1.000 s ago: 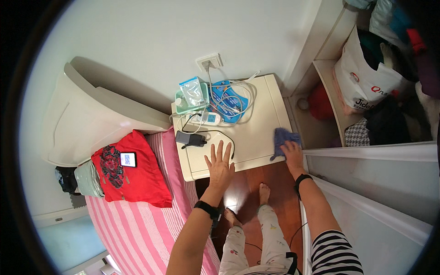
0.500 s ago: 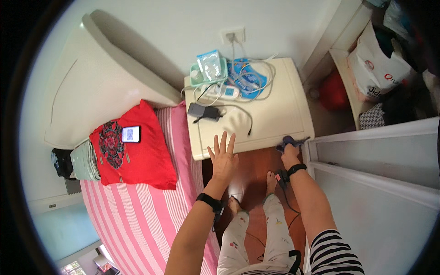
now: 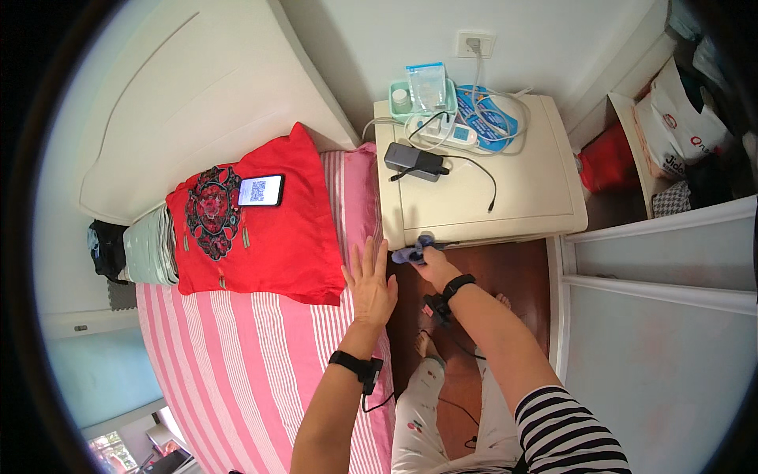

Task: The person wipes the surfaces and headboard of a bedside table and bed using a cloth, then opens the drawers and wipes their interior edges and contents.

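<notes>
**Right hand gripping a cloth at the near edge of a bedside counter**

The right hand [image 3: 434, 268] is closed around a bunched blue-grey cloth [image 3: 410, 253], which is at the near edge of the cream counter [image 3: 521, 197], close to its left corner. The left hand [image 3: 369, 288] is open, back upward, with its fingers spread; it lies just left of the cloth, over the right margin of the bed [image 3: 237, 347]. Whether it touches the bedding cannot be told. Each forearm wears a black strap.

On the far part of the counter, a green basket [image 3: 452, 99] contains a white bottle [image 3: 401, 100] and a clear-and-blue packet [image 3: 427, 85]. To its right lies a blue bag [image 3: 509, 133] beneath loops of pale cable; just nearer is a white handheld device [image 3: 462, 136] with a small screen. A black power adapter [image 3: 410, 160] lies at the left, its thin cord curving to the right. A wall socket [image 3: 475, 44] with a plug is beyond the counter.

On the bed, left of the counter, a lit phone [image 3: 261, 190] rests on a red cushion [image 3: 296, 245].
</notes>
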Available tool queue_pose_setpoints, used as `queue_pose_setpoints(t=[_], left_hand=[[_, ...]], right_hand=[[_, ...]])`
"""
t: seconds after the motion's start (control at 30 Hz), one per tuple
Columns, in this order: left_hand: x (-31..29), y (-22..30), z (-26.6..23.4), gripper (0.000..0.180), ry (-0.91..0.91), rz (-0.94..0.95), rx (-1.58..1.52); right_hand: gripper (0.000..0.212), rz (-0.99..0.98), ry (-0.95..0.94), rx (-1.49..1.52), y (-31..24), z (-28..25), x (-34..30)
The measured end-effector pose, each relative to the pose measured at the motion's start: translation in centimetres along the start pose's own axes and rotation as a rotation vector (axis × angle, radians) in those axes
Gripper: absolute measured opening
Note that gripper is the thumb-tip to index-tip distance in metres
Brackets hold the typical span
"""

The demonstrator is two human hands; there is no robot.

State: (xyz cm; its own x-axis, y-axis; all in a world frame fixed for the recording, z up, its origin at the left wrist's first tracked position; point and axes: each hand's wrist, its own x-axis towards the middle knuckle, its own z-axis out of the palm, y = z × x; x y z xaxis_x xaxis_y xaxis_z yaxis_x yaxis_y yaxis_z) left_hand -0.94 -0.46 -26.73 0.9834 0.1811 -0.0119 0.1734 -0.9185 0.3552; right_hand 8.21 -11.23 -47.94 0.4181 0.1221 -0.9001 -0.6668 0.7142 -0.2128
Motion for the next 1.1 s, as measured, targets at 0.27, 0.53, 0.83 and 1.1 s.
queue_pose_setpoints(t=[0.27,0.53,0.83,1.1], left_hand=[[-2.2,-2.3,0.4,0.077,-0.033,-0.070,0.048],[-1.7,0.6,6.3,0.076,-0.052,-0.051,0.047],[-0.6,6.7,14.6,0.075,-0.088,0.015,0.024],[-3.0,5.9,17.0,0.074,-0.101,0.057,0.077]], right_hand=[[0.034,0.102,-0.095,-0.011,2.7,0.2,1.0],[0.046,-0.113,0.050,-0.021,-7.4,-7.8,3.9],[0.042,-0.401,0.026,-0.121,-24.5,-20.5,9.3],[0.034,-0.398,0.310,-0.347,-21.5,-18.3,7.2]])
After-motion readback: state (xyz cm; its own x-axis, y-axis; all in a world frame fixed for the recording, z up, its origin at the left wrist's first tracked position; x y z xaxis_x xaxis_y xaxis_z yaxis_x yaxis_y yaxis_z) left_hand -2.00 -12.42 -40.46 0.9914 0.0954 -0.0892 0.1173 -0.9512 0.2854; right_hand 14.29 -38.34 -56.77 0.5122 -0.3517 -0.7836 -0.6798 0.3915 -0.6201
